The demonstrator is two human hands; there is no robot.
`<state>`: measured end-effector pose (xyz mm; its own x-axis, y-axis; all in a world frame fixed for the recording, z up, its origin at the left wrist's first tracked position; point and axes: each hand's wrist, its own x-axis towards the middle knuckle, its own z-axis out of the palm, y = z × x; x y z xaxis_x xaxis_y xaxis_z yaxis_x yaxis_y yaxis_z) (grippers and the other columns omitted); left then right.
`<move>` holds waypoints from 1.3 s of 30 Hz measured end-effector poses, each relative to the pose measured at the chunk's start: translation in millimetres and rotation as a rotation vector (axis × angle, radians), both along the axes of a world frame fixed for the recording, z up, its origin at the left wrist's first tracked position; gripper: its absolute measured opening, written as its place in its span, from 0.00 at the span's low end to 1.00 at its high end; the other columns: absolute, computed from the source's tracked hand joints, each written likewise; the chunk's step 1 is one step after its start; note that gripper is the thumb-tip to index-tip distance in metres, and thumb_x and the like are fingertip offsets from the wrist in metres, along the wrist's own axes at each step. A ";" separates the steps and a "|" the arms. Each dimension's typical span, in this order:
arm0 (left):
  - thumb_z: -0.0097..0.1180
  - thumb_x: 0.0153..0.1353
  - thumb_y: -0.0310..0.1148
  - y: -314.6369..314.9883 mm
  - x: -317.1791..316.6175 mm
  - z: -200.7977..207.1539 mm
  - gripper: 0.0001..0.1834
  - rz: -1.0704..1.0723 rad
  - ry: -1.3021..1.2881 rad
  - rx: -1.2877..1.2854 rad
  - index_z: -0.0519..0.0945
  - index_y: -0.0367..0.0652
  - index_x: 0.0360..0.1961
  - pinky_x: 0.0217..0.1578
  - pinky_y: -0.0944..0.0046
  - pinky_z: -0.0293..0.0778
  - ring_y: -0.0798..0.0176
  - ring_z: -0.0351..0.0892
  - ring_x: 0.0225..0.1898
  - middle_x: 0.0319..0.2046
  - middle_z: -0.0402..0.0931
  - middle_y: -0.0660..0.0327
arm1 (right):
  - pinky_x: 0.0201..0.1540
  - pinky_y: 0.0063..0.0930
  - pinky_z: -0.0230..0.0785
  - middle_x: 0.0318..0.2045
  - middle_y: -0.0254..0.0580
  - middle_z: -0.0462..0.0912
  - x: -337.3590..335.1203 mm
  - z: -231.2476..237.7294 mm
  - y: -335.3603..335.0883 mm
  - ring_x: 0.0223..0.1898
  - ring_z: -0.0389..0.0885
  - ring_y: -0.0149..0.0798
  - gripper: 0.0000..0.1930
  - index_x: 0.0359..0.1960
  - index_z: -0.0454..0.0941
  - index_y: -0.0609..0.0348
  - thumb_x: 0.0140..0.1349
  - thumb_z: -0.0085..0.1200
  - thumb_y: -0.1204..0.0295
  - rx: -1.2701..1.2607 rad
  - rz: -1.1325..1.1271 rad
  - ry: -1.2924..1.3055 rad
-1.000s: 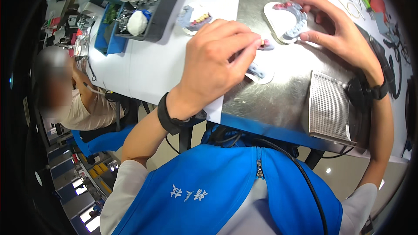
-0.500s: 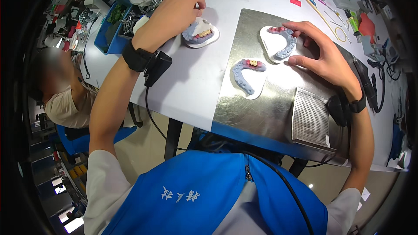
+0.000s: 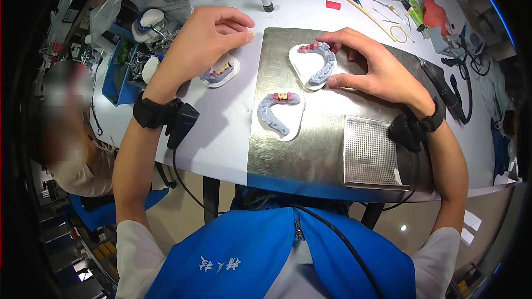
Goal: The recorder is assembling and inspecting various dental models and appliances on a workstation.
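Three dental casts lie within the seated person's reach, each a blue-grey arch on a white base. Left hand [image 3: 202, 41]: curled narrow, thumb and forefinger pinched together over what appears to be a tiny pale piece at the fingertips; what it is cannot be told at this size. Directly beneath its palm, on the bare white counter [image 3: 221, 138], sits the left cast [image 3: 220, 71], with a short row of yellowish teeth in pink. The hand hovers over it rather than resting on it. Right hand [image 3: 377, 72]: spread wide, fingers arched around the far cast [image 3: 314, 65], forefinger on its far rim and thumb against its near side, so the cast is steadied, not lifted. This cast lies on the steel plate [image 3: 327, 149]. Just nearer the body than the thumb, apart from both hands, lies the third cast [image 3: 280, 113]. A perforated metal tray [image 3: 368, 152] sits below the right wrist; small tools and a red pad [image 3: 435, 15] lie beyond the right hand at the far edge of the counter; a blue bin [image 3: 119, 75] of parts stands outside the left wrist. Another person sits at the left.

Good practice, as judged here: keep the pinch light and low over the left cast so a dropped piece lands on the counter, and hold the far cast flat under the right hand.
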<state>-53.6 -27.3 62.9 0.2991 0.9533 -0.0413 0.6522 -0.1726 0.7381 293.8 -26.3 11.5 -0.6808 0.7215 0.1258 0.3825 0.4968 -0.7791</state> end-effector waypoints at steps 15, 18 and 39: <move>0.72 0.68 0.24 0.0 72.2 -22.5 0.13 -0.105 -0.264 -0.088 0.87 0.31 0.51 0.53 0.69 0.84 0.68 0.89 0.49 0.45 0.89 0.58 | 0.61 0.40 0.74 0.49 0.43 0.82 3.4 -5.9 1.5 0.55 0.81 0.46 0.35 0.69 0.81 0.56 0.60 0.77 0.61 0.091 0.019 0.073; 0.72 0.69 0.23 -1.6 75.8 -24.3 0.13 -0.087 -0.236 -0.107 0.87 0.30 0.51 0.52 0.69 0.84 0.68 0.90 0.48 0.45 0.90 0.58 | 0.62 0.41 0.74 0.49 0.44 0.82 4.1 -7.3 1.5 0.55 0.81 0.47 0.36 0.69 0.80 0.57 0.59 0.77 0.62 0.098 0.024 0.083; 0.64 0.75 0.25 -20.5 80.7 -29.3 0.10 -0.082 -0.035 0.242 0.90 0.33 0.53 0.52 0.66 0.84 0.65 0.92 0.48 0.44 0.94 0.54 | 0.62 0.41 0.75 0.50 0.45 0.83 1.6 -4.6 -1.7 0.55 0.82 0.46 0.34 0.67 0.81 0.58 0.60 0.77 0.61 0.098 0.006 0.067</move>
<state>27.1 -47.8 33.7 0.3734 0.9065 0.1972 0.6031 -0.3987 0.6909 295.4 -28.0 6.9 -0.6725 0.6996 0.2414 0.3278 0.5741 -0.7503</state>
